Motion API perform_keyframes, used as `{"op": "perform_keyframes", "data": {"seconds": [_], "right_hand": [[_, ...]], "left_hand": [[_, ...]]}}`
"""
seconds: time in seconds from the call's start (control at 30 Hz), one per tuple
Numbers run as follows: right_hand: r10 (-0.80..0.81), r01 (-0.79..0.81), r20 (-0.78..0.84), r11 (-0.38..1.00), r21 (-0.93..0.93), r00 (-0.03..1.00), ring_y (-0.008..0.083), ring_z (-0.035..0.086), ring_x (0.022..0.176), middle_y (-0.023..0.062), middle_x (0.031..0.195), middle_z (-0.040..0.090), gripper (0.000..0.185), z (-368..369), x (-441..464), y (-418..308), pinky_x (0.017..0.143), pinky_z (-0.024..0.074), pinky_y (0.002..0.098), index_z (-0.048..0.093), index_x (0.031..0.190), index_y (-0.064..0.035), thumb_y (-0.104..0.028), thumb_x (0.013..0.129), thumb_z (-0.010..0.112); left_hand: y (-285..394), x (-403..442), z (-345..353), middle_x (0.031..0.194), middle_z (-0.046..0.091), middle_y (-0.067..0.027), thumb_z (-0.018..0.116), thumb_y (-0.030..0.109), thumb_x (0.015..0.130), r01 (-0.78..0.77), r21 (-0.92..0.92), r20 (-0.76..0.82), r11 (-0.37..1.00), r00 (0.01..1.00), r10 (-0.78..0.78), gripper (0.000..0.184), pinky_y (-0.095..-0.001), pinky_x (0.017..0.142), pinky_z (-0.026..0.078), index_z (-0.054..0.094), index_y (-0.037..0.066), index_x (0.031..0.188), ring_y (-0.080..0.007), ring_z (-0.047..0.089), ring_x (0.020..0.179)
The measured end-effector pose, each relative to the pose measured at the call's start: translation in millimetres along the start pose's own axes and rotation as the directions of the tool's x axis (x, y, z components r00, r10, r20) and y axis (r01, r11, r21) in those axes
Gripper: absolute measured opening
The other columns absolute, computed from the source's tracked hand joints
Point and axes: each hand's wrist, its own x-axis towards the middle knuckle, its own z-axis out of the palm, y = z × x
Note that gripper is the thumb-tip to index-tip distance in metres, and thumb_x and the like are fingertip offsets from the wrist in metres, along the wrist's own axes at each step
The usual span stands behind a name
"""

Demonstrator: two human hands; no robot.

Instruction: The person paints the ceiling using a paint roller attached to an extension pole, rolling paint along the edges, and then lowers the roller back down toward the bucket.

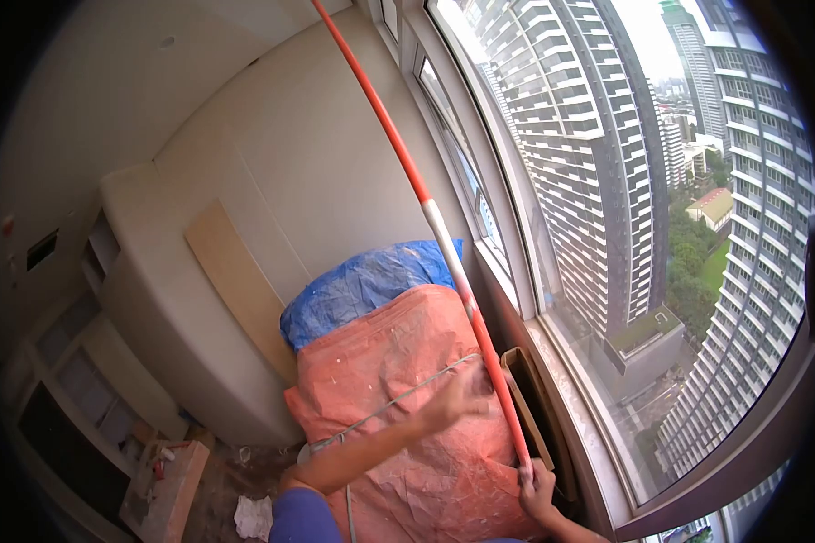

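Note:
A long red-and-white banded pole (444,237) slants from the top of the view down to the lower right. My right hand (538,484) is wrapped round its lower red end, beside the window sill. My left hand (453,403) hovers just left of the pole, blurred, with thumb and fingers apart and nothing visible in it. Beneath both hands spreads a wrinkled orange tarp (371,339) over a bulky pile, whose contents are hidden. A thin pale cord (385,406) crosses the tarp.
A blue tarp (362,282) covers the pile's far end. Large window panes (589,335) run along the right, with towers outside. Brown boards (530,412) stand under the sill. A tan panel (240,281) leans on the wall. A low bench (177,489) sits lower left.

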Motion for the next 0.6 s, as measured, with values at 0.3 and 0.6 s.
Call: {"op": "perform_keyframes", "data": {"seconds": [0.3, 0.6], "right_hand": [[-0.122, 0.113, -0.097, 0.989, -0.093, 0.988, 0.0219, 0.057, 0.049, 0.0112, 0.056, 0.055, 0.032, 74, 161, -51, 0.049, 0.0422, 0.0361, 0.058, 0.081, -0.0025, -0.028, 0.100, 0.057], [-0.164, 0.141, -0.152, 0.979, -0.150, 0.975, 0.0333, 0.059, 0.053, 0.0176, 0.060, 0.057, 0.037, 101, 248, -88, 0.052, 0.0424, 0.0432, 0.061, 0.084, -0.0024, -0.035, 0.100, 0.056]], "left_hand": [[60, 108, -118, 0.113, 0.058, -0.0094, 0.065, 0.021, 0.080, -0.024, 0.041, -0.289, 0.999, 0.957, 0.035, 0.048, -0.0367, 0.095, 0.049, 0.050, 0.005, 0.123, -0.0207, 0.058, 0.105], [117, 167, -153, 0.107, 0.058, -0.0142, 0.065, 0.027, 0.081, 0.011, 0.101, -0.492, 0.995, 0.870, 0.040, 0.041, -0.0390, 0.093, 0.048, 0.055, -0.002, 0.108, -0.0256, 0.057, 0.102]]}}
